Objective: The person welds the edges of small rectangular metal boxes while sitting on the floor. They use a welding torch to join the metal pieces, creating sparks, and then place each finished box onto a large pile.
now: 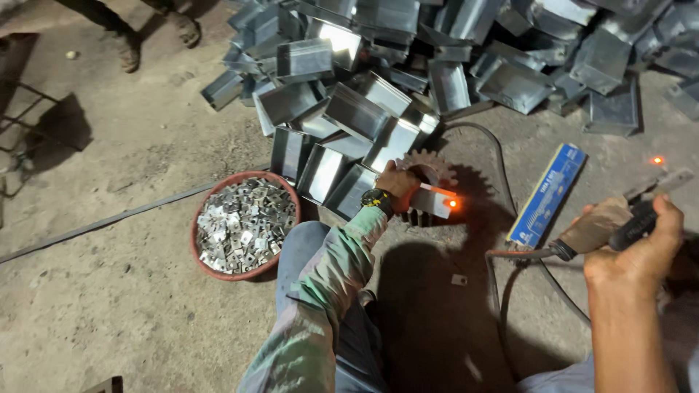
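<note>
My left hand (399,182), with a black watch on the wrist, grips a small metal box piece (435,199) that rests on a toothed gear wheel (429,167). A fresh weld spot (452,204) glows orange at the piece's right end. My right hand (641,244) is raised to the right and closed around a welding electrode holder (641,218); its cable (524,255) runs down to the left. The holder's tip is well away from the piece.
A large heap of shiny metal box pieces (437,65) fills the top. A red bowl (205,211) of small metal plates sits left of my knee. A blue electrode packet (547,193) lies on the dirt floor. Another person's feet (131,51) stand top left.
</note>
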